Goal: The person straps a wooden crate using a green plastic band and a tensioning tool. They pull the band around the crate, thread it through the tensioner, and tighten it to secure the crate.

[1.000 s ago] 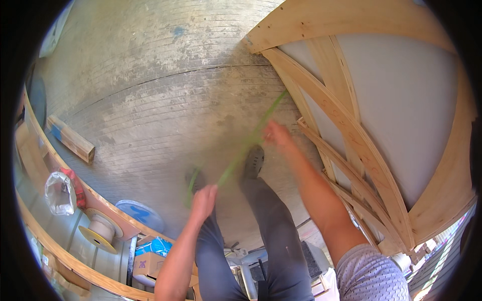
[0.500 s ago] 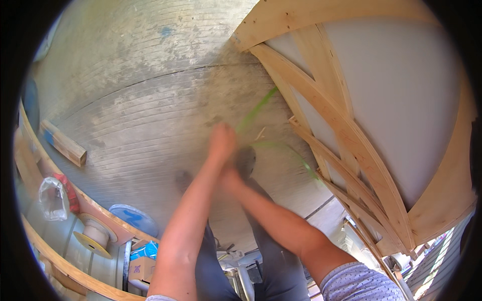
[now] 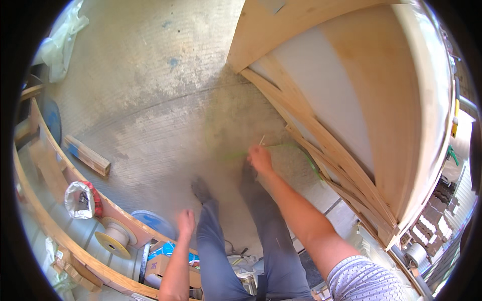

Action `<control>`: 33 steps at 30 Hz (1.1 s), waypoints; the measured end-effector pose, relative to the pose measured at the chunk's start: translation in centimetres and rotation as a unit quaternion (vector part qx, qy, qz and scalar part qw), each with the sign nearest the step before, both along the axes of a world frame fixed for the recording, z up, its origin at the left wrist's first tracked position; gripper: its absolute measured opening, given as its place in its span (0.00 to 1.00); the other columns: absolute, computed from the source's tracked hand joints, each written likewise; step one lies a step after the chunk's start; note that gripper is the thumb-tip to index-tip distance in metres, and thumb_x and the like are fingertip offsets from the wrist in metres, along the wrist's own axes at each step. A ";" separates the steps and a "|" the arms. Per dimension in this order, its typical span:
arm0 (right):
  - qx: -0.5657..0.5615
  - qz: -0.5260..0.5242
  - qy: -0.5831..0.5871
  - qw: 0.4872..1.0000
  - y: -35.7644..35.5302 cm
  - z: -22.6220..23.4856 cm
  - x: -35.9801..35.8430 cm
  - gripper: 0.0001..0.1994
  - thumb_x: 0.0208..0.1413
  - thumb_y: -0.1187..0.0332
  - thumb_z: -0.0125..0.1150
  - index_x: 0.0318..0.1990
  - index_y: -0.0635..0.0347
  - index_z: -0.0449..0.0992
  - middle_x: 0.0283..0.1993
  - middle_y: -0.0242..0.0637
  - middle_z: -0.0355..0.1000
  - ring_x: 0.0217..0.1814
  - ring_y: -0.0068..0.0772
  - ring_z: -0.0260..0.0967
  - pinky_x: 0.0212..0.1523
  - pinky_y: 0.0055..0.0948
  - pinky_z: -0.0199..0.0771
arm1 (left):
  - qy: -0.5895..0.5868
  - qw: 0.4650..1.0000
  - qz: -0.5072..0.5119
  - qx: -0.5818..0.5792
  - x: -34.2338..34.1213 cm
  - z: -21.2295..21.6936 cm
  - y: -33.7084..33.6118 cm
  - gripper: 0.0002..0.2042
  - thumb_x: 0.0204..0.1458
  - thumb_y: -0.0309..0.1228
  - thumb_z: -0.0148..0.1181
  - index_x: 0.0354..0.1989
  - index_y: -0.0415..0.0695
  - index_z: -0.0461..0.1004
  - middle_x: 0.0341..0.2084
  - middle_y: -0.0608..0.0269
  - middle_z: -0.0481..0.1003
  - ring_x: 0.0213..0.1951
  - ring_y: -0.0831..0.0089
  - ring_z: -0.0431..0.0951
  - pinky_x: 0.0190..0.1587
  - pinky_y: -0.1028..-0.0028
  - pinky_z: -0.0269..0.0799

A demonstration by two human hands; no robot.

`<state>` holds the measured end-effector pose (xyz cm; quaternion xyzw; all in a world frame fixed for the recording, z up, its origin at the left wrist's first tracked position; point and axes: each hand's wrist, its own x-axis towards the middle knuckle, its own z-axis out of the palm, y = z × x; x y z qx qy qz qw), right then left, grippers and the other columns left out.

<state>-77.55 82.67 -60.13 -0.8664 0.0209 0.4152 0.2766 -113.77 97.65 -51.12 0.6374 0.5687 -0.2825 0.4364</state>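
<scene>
One scored, stained concrete floor spreads beside a curved wooden frame backed by smooth pale panelling. From where I stand, a limp green strip seems the work in hand, curving between the right hand and the frame; blur hides whether that curled hand grips it. Its slack probably calls for steady control. The left hand, lower, makes a loose fist, seemingly empty.

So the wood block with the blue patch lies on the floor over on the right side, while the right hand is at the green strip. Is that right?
Not quite: the head view shows the wood block with the blue patch lying on the floor over on the left side, while the right hand is at the green strip.
</scene>
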 end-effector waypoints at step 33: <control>0.112 -0.525 0.102 0.838 -32.3 44.3 -27.4 0.12 0.60 0.64 0.53 0.43 0.64 0.75 0.36 0.38 0.76 0.29 0.29 0.75 0.25 0.28 0.76 | -0.150 0.967 -0.151 -0.140 12.0 32.0 2.1 0.12 0.55 0.33 0.48 0.37 0.36 0.71 0.25 0.52 0.76 0.22 0.62 0.78 0.23 0.67 0.74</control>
